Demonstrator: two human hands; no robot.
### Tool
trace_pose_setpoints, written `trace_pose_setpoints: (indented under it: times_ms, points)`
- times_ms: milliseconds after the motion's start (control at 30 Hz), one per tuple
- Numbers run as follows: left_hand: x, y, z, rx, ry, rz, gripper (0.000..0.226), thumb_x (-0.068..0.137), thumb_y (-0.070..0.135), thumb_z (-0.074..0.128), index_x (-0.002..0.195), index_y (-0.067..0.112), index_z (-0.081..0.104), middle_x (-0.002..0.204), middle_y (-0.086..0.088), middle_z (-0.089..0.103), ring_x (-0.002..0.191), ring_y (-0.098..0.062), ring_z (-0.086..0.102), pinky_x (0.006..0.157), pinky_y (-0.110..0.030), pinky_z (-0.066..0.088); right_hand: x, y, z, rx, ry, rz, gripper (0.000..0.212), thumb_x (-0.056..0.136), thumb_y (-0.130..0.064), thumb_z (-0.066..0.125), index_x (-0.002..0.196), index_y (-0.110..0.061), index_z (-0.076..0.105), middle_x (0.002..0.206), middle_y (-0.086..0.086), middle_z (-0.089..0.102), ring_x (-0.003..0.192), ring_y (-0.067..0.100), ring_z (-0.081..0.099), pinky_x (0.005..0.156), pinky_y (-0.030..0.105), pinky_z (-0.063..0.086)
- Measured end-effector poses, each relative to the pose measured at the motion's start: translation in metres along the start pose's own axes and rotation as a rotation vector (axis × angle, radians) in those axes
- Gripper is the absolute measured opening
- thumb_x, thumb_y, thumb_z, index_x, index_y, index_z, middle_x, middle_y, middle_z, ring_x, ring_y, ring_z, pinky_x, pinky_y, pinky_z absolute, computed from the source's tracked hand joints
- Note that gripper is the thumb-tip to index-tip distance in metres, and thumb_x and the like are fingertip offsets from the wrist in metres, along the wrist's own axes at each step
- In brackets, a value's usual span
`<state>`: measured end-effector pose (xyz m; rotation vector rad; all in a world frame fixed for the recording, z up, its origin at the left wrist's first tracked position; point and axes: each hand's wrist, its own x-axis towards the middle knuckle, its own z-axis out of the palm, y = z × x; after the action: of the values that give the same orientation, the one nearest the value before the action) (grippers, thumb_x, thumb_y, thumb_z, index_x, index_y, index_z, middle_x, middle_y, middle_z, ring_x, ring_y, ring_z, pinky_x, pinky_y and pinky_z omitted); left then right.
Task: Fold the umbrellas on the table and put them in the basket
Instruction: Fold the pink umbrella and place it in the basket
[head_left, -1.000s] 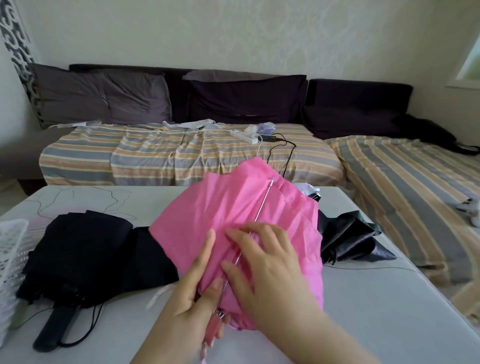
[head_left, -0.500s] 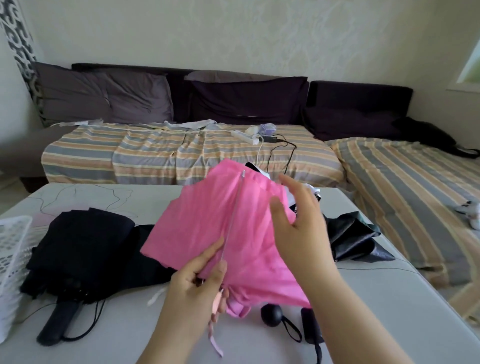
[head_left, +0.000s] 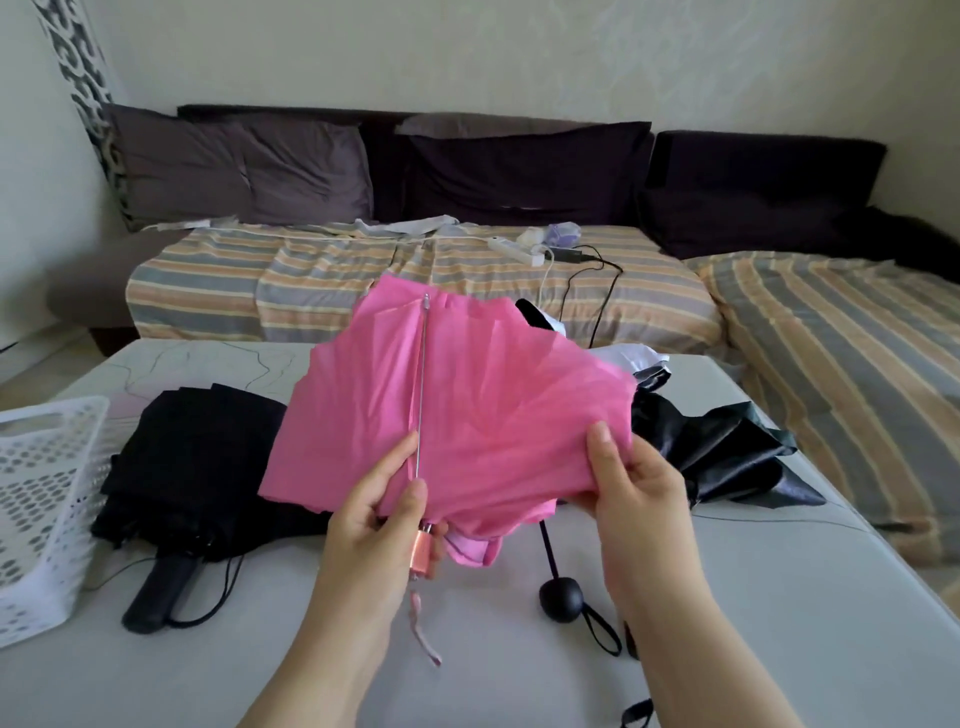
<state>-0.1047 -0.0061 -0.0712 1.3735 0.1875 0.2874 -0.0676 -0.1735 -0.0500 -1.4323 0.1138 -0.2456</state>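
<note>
The pink umbrella (head_left: 467, 415) is held above the table (head_left: 779, 597), its long axis running away from the person, handle nearest. The base by the handle is gripped by the left hand (head_left: 384, 514); the canopy's right edge is pinched by the right hand (head_left: 634, 483). To the umbrella's left lies a black umbrella (head_left: 197, 467), and beyond that the basket (head_left: 47, 499). The left hand is judged nearer the basket.

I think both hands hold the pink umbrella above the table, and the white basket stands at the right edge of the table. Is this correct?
Not quite. In the head view the white basket stands at the left edge of the table, not the right. The rest holds: the left hand and right hand hold the pink umbrella above the table.
</note>
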Motion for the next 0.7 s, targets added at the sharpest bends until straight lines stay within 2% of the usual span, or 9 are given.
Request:
trace_pose_setpoints:
  times_ms: [100,200,267,333,400,500,567,633,700]
  points:
    - [-0.003,-0.001,0.005,-0.034,0.033,-0.015,0.039,0.093,0.012,0.058,0.101,0.049,0.068,0.079,0.015,0.072,0.055,-0.008,0.058,0.06,-0.031,0.048,-0.003,-0.004,-0.003,0.049,0.098,-0.119,0.039,0.096,-0.023,0.054,0.072,0.006,0.049,0.053,-0.001,0.043,0.05,0.01,0.048,0.053,0.032,0.053]
    - [-0.006,-0.003,0.007,-0.063,0.035,-0.039,0.038,0.093,0.019,0.058,0.1,0.055,0.067,0.061,-0.001,0.059,0.053,-0.02,0.05,0.039,-0.022,0.035,-0.004,-0.004,-0.007,-0.046,0.137,-0.186,0.036,0.095,-0.024,0.057,0.068,0.0,0.048,0.043,-0.005,0.041,0.035,0.009,0.044,0.048,0.027,0.041]
    - [-0.006,-0.004,0.009,-0.095,0.033,-0.055,0.038,0.093,0.019,0.058,0.1,0.055,0.066,0.064,-0.007,0.057,0.055,-0.024,0.049,0.041,-0.024,0.033,-0.002,-0.008,-0.011,-0.054,0.136,-0.218,0.036,0.094,-0.024,0.057,0.067,-0.003,0.048,0.042,-0.004,0.041,0.035,0.007,0.041,0.044,0.02,0.038]
    - [-0.006,-0.004,0.013,-0.15,0.012,-0.073,0.036,0.093,0.016,0.057,0.104,0.049,0.067,0.062,-0.008,0.057,0.049,-0.02,0.052,0.045,-0.027,0.037,0.003,-0.008,-0.014,0.098,0.077,-0.146,0.032,0.091,-0.03,0.058,0.072,-0.004,0.054,0.052,0.001,0.048,0.044,0.008,0.046,0.049,0.018,0.042]
    - [-0.005,-0.003,0.014,-0.205,-0.008,-0.077,0.035,0.093,0.012,0.054,0.11,0.041,0.065,0.058,-0.01,0.057,0.045,-0.019,0.052,0.043,-0.027,0.043,0.004,-0.002,-0.012,0.354,-0.102,0.075,0.036,0.081,-0.041,0.057,0.087,-0.006,0.061,0.076,0.009,0.062,0.067,0.019,0.057,0.067,0.03,0.051]
    - [-0.004,-0.003,0.016,-0.22,-0.007,-0.076,0.035,0.094,0.01,0.053,0.113,0.037,0.063,0.056,-0.011,0.056,0.044,-0.02,0.052,0.045,-0.029,0.045,-0.005,0.006,-0.003,0.253,-0.309,0.283,0.049,0.073,-0.043,0.061,0.105,-0.006,0.064,0.098,0.012,0.073,0.088,0.027,0.07,0.081,0.038,0.056]
    - [-0.004,-0.003,0.016,-0.21,0.004,-0.076,0.035,0.094,0.012,0.054,0.114,0.039,0.063,0.056,-0.011,0.057,0.045,-0.021,0.053,0.045,-0.028,0.043,-0.01,0.008,0.006,0.158,-0.304,0.272,0.04,0.081,-0.036,0.063,0.102,-0.002,0.065,0.095,0.016,0.073,0.087,0.029,0.071,0.075,0.034,0.059]
    - [-0.006,-0.002,0.016,-0.181,0.015,-0.088,0.034,0.093,0.017,0.056,0.111,0.045,0.063,0.059,-0.011,0.059,0.048,-0.022,0.054,0.037,-0.022,0.035,-0.011,0.008,0.009,0.18,-0.186,0.241,0.031,0.092,-0.029,0.057,0.091,0.001,0.066,0.087,0.018,0.071,0.08,0.028,0.071,0.072,0.034,0.058]
    - [-0.008,-0.003,0.016,-0.167,0.031,-0.094,0.035,0.093,0.02,0.058,0.107,0.051,0.063,0.063,-0.013,0.058,0.052,-0.023,0.053,0.034,-0.018,0.028,-0.008,0.009,0.008,0.287,-0.068,0.177,0.027,0.095,-0.026,0.052,0.087,-0.005,0.068,0.079,0.008,0.07,0.073,0.018,0.069,0.072,0.033,0.059]
